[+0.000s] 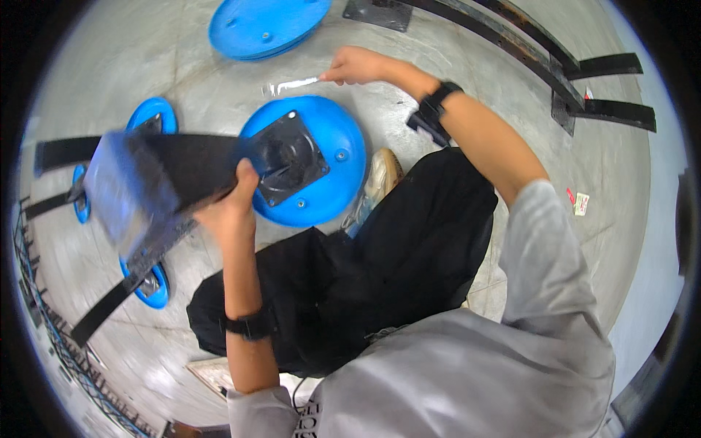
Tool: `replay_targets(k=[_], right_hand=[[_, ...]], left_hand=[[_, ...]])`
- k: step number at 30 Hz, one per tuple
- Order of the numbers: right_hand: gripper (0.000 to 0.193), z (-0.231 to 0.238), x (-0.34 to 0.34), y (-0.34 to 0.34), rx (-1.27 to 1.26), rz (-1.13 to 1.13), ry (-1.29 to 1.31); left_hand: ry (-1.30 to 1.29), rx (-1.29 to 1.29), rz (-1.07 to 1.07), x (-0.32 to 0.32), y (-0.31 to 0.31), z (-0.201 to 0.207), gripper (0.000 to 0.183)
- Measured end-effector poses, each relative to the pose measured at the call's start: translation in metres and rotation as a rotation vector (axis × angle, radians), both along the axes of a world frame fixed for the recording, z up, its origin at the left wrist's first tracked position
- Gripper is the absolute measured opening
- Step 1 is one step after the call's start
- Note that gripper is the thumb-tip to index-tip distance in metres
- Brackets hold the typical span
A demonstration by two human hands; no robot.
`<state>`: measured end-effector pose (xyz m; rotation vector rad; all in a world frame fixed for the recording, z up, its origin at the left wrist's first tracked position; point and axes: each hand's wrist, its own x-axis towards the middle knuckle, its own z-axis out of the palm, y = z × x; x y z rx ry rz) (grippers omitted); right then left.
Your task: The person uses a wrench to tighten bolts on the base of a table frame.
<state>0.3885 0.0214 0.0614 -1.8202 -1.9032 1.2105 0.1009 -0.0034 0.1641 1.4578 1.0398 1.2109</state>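
My left hand (232,204) is wrapped round a black metal post (201,164). The post ends in a square black plate (292,157) lying against a round blue disc (343,175). Small bolts or nuts show on the disc. Beyond the disc, my right hand (354,66) pinches a thin, shiny metal tool (292,85). Motion smears its far end, so I cannot tell its exact kind. The tool is apart from the plate and held over the floor. At the post's left end is a blurred blue-grey block (131,193), with black arms reaching out past it.
Another blue disc (266,29) lies at the far side. Smaller-looking blue discs (155,296) with black plates are at the left. A long black metal frame (504,40) crosses the far right. My shoe (376,186) is beside the near disc. A small white label (581,204) lies on the right.
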Motion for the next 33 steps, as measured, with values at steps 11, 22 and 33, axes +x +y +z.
replay_targets(k=[11,22,33], right_hand=[[0.020,-0.046,-0.175,-0.079,-0.120,-1.145,0.757],[0.024,-0.064,-0.193,-0.084,-0.209,-1.122,0.815],[0.031,-0.049,-0.118,-0.072,-0.594,-0.755,0.619]], left_hand=[[0.018,0.033,-0.065,0.008,0.016,0.009,0.027],[-0.042,0.110,-0.061,0.008,0.016,0.009,0.025],[-0.047,0.030,-0.098,0.009,0.019,0.003,0.031]])
